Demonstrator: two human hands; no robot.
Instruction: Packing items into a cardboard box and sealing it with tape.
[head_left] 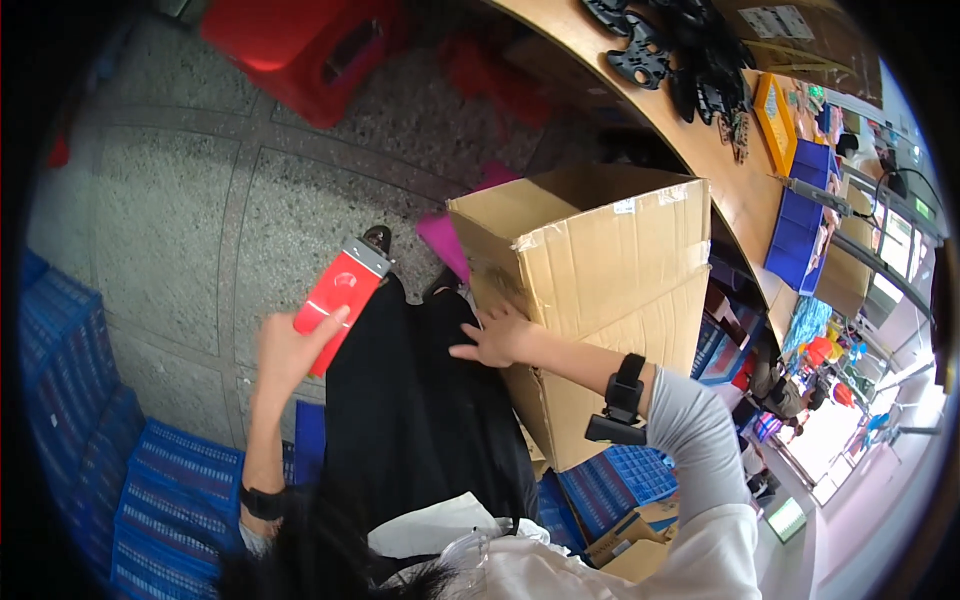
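In my left hand (292, 350) is a slim red object with a grey end (340, 295); its exact kind is unclear. The fingers close around its lower part, and the grey end points away from me, above my shoe. My right hand (497, 337) has its fingers spread at the near left side of a large cardboard box (615, 270). Whether the palm presses on the cardboard is hard to tell. The box is open at its far end, with tape along its edges. A black strap with a small device (624, 395) circles my right forearm.
A curved wooden workbench (735, 195) runs along the right, bearing black plastic parts (690, 60), a yellow tray (775, 120) and blue bins (800, 215). A red stool (300, 45) stands far left. Blue crates (175, 490) line the lower left. Another person (780, 385) is farther right.
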